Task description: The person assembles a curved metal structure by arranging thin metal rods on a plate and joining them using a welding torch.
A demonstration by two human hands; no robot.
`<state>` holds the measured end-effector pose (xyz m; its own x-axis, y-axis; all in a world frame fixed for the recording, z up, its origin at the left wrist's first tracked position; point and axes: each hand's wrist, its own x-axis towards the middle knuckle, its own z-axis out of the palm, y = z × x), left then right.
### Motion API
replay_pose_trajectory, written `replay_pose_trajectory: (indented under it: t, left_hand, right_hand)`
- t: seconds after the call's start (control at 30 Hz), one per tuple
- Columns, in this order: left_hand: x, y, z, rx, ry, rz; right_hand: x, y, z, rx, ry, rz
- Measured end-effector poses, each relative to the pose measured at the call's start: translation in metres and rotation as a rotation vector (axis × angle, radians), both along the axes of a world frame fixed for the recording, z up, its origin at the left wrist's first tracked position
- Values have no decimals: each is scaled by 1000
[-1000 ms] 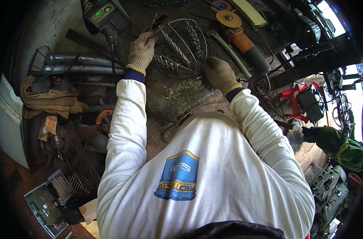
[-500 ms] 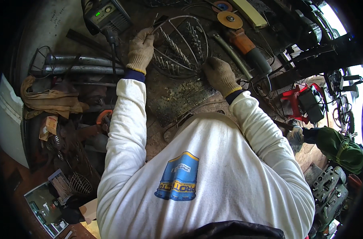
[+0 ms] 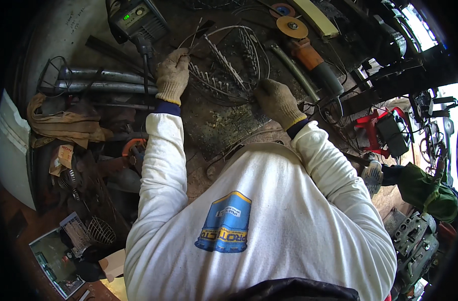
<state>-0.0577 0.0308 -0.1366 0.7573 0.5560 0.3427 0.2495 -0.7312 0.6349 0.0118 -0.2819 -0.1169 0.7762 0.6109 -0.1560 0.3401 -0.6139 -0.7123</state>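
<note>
My left hand (image 3: 173, 75), in a knitted beige work glove, is closed around a thin bent metal rod beside the left end of a peg jig. Rod ends stick up just beyond its fingers. The rod (image 3: 249, 29) curves in a loop around upright metal pegs (image 3: 224, 62), which stand in rows on a dark plate (image 3: 224, 125). My right hand (image 3: 278, 100), gloved alike, is curled closed at the near right side of the loop, against the rod. Its fingertips and exact grip are partly hidden.
An orange angle grinder (image 3: 309, 55) with a tan disc lies right of the jig beside a metal tube (image 3: 294, 72). A welding machine (image 3: 138, 22) stands far left. Pipes (image 3: 106, 82) and a brown cloth (image 3: 66, 123) lie left. Another person's gloved hand (image 3: 372, 175) is at the right.
My left hand has moved nearer to me and slightly left. The rod by it has shifted with it. My right hand has dropped slightly toward me.
</note>
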Motion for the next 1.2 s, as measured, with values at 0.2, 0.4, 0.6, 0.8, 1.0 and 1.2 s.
replay_pose_trajectory:
  t: [0.2,0.4,0.6,0.8,1.0,1.2]
  left_hand:
    - [9,-10,13,-10,-26,-26]
    - [18,-11,18,-44,62,1]
    - [20,-5,9,-87,-18,-78]
    - [14,-14,10,17,111,-10]
    - [19,-22,13,52,88,7]
    - [20,-17,16,30,162,4]
  right_hand:
    - [3,0,-7,40,97,-19]
    - [2,1,0,-17,50,-2]
    - [7,1,-14,12,155,-27]
    - [6,0,-4,-78,87,7]
    - [10,0,3,-151,3,57]
    - [8,-2,3,-139,-35,53]
